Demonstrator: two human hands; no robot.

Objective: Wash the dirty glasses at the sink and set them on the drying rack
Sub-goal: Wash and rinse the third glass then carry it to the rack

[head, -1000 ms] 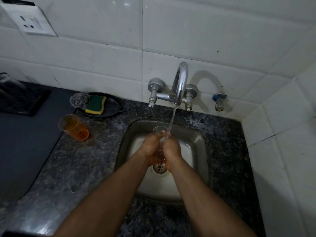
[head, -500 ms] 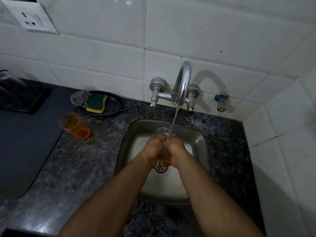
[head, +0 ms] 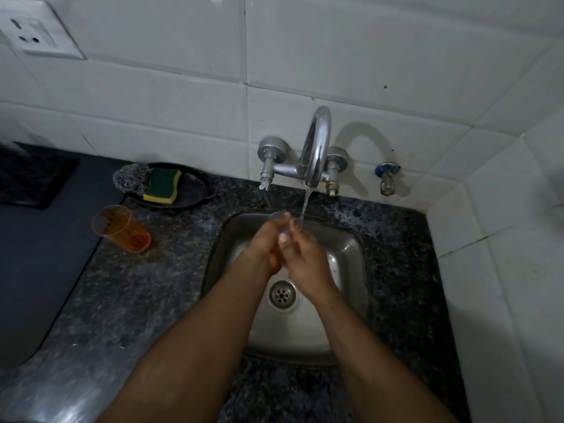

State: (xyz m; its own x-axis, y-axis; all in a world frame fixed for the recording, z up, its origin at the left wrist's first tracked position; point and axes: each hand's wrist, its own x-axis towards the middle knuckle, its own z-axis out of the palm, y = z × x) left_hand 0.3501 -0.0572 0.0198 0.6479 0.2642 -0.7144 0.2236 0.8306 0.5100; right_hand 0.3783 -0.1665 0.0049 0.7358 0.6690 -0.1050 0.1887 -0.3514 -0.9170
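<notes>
Over the steel sink (head: 348, 248) my left hand (head: 265, 242) and my right hand (head: 306, 259) are wrapped together around a small clear glass (head: 279, 216); only its rim shows above my fingers. A thin stream of water falls from the chrome tap (head: 317, 148) onto my right fingers beside the glass. A second glass, orange and see-through (head: 122, 228), stands upright on the dark granite counter (head: 137, 294) left of the sink.
A black dish (head: 195, 187) by the wall holds a green-yellow sponge (head: 161, 186) and a steel scourer (head: 129, 177). A dark mat (head: 33, 239) covers the counter's left part. A small valve (head: 387, 177) and white tiled walls close in the back and right.
My hands with the glass have moved up and away from me, off the drain and closer under the tap. The water keeps running.
</notes>
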